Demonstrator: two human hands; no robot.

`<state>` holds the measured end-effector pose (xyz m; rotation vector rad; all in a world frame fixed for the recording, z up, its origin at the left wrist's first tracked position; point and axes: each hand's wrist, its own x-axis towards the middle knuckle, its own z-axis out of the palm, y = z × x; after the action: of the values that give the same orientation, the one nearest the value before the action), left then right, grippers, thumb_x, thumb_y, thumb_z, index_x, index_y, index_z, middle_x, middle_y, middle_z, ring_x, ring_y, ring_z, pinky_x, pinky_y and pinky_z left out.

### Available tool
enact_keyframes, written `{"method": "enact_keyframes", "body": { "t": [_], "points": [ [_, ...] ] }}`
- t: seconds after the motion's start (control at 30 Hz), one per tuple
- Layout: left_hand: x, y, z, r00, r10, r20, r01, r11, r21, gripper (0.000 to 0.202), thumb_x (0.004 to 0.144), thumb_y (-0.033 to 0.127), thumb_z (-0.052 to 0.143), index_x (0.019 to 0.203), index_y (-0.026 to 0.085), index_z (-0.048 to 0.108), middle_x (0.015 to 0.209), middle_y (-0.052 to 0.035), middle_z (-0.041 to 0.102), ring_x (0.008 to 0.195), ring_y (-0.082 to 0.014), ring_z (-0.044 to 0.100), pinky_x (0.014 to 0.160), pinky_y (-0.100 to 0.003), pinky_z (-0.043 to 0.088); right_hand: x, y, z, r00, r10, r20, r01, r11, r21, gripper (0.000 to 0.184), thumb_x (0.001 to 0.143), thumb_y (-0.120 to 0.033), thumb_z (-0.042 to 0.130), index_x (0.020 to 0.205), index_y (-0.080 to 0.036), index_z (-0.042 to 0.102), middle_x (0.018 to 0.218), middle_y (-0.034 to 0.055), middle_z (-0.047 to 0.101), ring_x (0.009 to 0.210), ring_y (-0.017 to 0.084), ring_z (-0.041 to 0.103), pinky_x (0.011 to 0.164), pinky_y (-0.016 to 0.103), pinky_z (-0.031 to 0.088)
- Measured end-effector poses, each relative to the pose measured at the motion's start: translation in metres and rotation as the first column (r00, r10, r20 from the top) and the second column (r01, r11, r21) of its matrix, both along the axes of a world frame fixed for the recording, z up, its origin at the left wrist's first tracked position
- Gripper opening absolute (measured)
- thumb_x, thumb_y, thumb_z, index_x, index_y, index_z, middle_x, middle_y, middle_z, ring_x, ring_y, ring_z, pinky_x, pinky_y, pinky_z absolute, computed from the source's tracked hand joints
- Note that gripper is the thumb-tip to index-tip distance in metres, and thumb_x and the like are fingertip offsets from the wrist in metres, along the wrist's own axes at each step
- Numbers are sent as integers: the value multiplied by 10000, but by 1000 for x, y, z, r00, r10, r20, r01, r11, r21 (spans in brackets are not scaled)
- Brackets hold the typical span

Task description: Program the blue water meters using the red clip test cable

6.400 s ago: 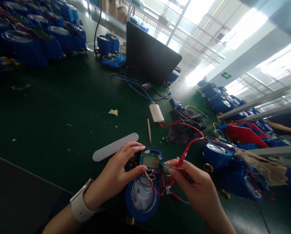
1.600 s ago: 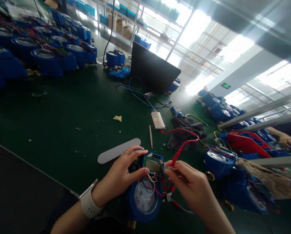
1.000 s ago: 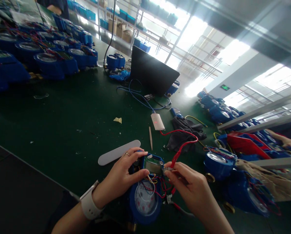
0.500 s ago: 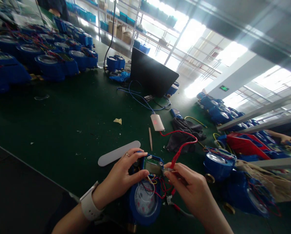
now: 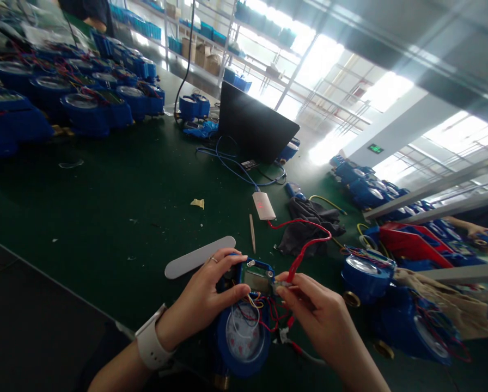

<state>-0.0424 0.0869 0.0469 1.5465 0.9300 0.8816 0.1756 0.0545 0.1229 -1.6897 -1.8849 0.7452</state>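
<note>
A blue water meter [image 5: 244, 340] lies in front of me, its round dial facing up and loose coloured wires across it. My left hand [image 5: 211, 294] grips the open electronics housing at its top, thumb and fingers on either side of the circuit board with a small display [image 5: 257, 282]. At the housing's right edge, my right hand [image 5: 309, 305] pinches a small connector [image 5: 282, 283] against the board. From that connector a red cable [image 5: 305, 250] runs up to a white box [image 5: 264, 205] with red lights. Whether the connector is seated is hidden by my fingers.
A grey flat bar [image 5: 199, 257] and a wooden stick [image 5: 252, 233] lie beyond my hands. Farther back stands a black laptop [image 5: 256, 122]. Many blue meters [image 5: 84, 111] crowd the left; others [image 5: 366, 275] sit right, near a dark cloth [image 5: 309, 223] and another person's hand [image 5: 475, 231].
Both hands keep practically the same hold on the meter and the connector. The red lights on the white box look different.
</note>
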Motion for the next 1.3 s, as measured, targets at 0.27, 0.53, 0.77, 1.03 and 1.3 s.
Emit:
{"method": "enact_keyframes", "body": {
  "t": [0.27,0.53,0.77,1.03,1.3],
  "points": [
    [-1,-1,2,1000,-1,22,2,1000,-22,446,905,533,603,1270,277,578,1399,-79,496,1310,-305,475,1107,-506,364,1,-8,-7,938,-178,-296,139,979,-149,198,890,-399,634,947,-218,690,819,7,733,705,160,722,661,238,616],
    [-2,0,-1,1000,1,7,-1,1000,-11,435,908,528,607,1279,305,565,1409,-56,488,1327,-293,459,1117,-503,349,-2,-10,-9,910,-231,-345,192,971,-142,238,872,-463,666,933,-236,702,822,-1,732,711,159,727,628,222,625],
    [-2,-1,0,1000,-3,17,4,1000,-24,426,907,526,609,1278,323,562,1407,-44,481,1319,-288,465,1109,-494,358,0,-11,-10,916,-214,-339,177,975,-138,275,888,-491,636,947,-228,691,831,13,719,708,169,723,628,248,637],
    [-1,-1,0,1000,-3,9,4,1000,-21,447,903,540,606,1284,310,565,1403,-56,490,1306,-297,477,1097,-494,371,0,-12,-14,921,-226,-317,193,972,-134,218,892,-431,641,957,-234,707,850,4,723,731,146,703,647,216,629],
    [0,0,1,1000,0,12,0,1000,-17,442,904,525,609,1281,298,569,1401,-64,494,1307,-296,479,1105,-498,366,0,-10,-13,931,-223,-290,195,973,-124,196,885,-404,641,946,-228,703,834,5,723,714,153,703,633,231,630]
  ]
}}
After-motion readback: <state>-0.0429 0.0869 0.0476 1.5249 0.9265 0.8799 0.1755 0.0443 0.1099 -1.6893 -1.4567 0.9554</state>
